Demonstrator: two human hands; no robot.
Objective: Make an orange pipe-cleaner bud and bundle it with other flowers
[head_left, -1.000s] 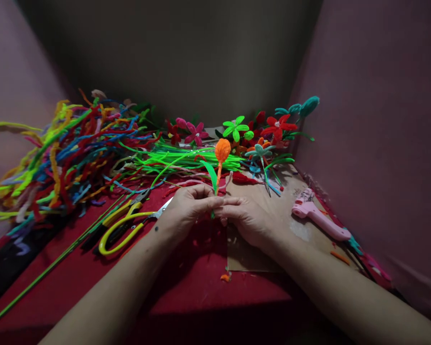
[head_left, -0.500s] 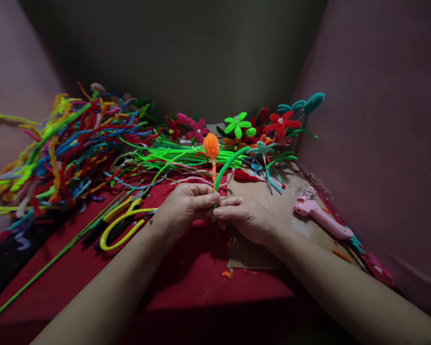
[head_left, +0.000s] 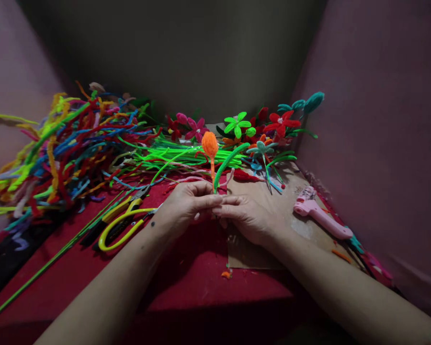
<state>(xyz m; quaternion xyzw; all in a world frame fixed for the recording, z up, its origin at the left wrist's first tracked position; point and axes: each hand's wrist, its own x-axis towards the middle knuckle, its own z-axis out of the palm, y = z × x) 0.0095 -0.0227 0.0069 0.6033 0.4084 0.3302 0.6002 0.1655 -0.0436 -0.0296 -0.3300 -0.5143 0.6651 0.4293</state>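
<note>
An orange pipe-cleaner bud [head_left: 210,144] stands upright on an orange stem between my hands. Beside that stem a green pipe cleaner [head_left: 227,162] rises and bends over to the right. My left hand [head_left: 192,203] pinches the lower stem where the two pieces meet. Fingertips of my right hand [head_left: 244,215] are closed at the same spot, just below and touching the left thumb, on the stem's lower end. The fingers hide the join and most of the stem's lower end.
On the red cloth [head_left: 187,287] lie yellow-handled scissors [head_left: 124,235] and pliers [head_left: 120,211]. A pink glue gun [head_left: 321,215] rests on cardboard [head_left: 258,249] at right. Behind are a pile of coloured pipe cleaners [head_left: 72,139], green stems [head_left: 179,155] and finished flowers [head_left: 238,126].
The orange bud has shifted slightly left and up and leans a little more left. Both hands stay together, fingers pressed closer around the stem.
</note>
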